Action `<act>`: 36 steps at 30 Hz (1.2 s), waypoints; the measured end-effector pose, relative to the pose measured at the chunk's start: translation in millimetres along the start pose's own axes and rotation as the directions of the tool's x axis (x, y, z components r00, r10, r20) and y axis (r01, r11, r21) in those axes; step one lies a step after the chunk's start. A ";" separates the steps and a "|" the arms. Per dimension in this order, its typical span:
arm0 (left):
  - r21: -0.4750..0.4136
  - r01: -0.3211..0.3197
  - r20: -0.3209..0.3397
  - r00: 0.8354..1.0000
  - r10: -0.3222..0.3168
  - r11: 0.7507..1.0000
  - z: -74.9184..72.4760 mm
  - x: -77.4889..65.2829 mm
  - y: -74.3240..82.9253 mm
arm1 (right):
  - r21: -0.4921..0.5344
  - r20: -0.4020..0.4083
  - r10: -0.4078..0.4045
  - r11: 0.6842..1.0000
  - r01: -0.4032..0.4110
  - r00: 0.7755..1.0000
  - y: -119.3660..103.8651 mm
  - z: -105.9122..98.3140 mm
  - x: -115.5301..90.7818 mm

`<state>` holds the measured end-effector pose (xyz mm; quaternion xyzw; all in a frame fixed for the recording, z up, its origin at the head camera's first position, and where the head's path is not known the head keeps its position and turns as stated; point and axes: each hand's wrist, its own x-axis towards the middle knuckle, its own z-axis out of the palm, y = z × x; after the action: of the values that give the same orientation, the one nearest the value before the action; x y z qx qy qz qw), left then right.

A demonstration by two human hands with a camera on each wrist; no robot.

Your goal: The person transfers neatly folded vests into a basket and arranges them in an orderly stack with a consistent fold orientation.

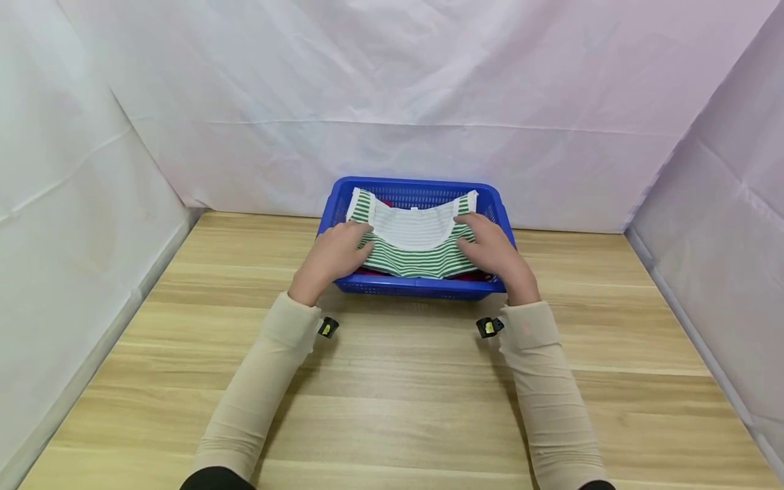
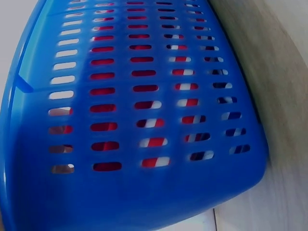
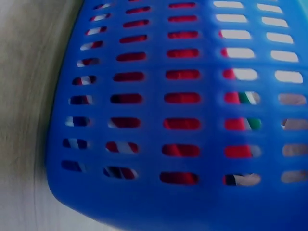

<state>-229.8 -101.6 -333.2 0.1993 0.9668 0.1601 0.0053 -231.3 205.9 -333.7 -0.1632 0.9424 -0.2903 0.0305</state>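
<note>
A folded green-and-white striped shirt [image 1: 407,260] lies in a blue plastic basket [image 1: 416,286], its wide scooped neckline and pale inside facing up. My left hand [image 1: 333,255] reaches over the basket's left rim, thumb and forefinger spread apart on the shirt's left side. On the opposite side, my right hand [image 1: 492,252] rests on the shirt's right side in much the same way. Red cloth [image 1: 470,275] shows beneath the shirt. Through the slots of the basket wall [image 2: 125,185] in the left wrist view, red, white and dark striped cloth appears; the right wrist view shows similar layers.
The basket stands on a wood-grain table [image 1: 404,395], close to a white curtain [image 1: 392,82] at the back. More white sheeting [image 1: 716,224] bounds the right side, and another sheet [image 1: 73,177] the left. A small black wrist camera [image 1: 488,327] sits beside the right cuff.
</note>
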 end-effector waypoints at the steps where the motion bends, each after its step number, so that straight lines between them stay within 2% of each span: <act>1: 0.004 -0.002 0.000 1.000 0.002 1.000 0.2 -0.8 -0.3 | -0.003 -0.005 -0.004 1.000 0.004 1.000 -0.4 0.7 0.5; 5: -0.005 -0.024 -0.007 1.000 0.024 1.000 1.2 -2.5 -2.2 | 0.005 -0.051 -0.027 1.000 0.027 0.998 -1.3 2.9 1.0; 7: -0.008 -0.036 -0.007 0.999 0.036 0.999 1.1 -3.1 -3.7 | 0.004 -0.048 -0.034 0.999 0.035 0.998 -2.3 3.3 1.3; 10: -0.005 -0.047 0.021 0.999 0.047 0.999 -0.3 -3.8 -4.3 | -0.005 0.037 -0.017 1.000 0.017 0.999 -5.2 2.3 1.1; 14: 0.003 -0.043 0.073 0.996 0.043 0.999 -3.6 -5.5 -4.4 | -0.020 0.159 0.002 1.000 0.001 0.987 -8.9 1.2 0.4; 22: -0.010 -0.018 0.098 0.995 0.018 1.000 -6.4 -5.8 -1.1 | -0.015 0.193 0.018 1.000 -0.016 0.981 -11.5 -0.1 0.1; 26: -0.026 -0.013 0.101 0.995 0.015 1.000 -4.2 -4.4 0.2 | -0.050 0.207 0.036 0.998 -0.026 0.978 -11.3 0.9 0.5; 30: -0.046 -0.047 0.085 0.995 0.050 0.998 -1.6 -1.6 0.3 | -0.058 0.160 0.014 0.998 -0.005 0.987 -9.6 -3.8 -4.0; 36: -0.104 -0.100 0.019 0.995 0.103 0.990 -2.1 -0.5 -1.9 | 0.048 -0.006 -0.057 0.997 0.057 0.998 -11.6 -18.6 -15.6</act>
<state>-230.2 -104.1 -331.9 0.2497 0.9457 0.2071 0.0192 -216.0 212.0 -312.4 -0.1886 0.9302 -0.3139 0.0237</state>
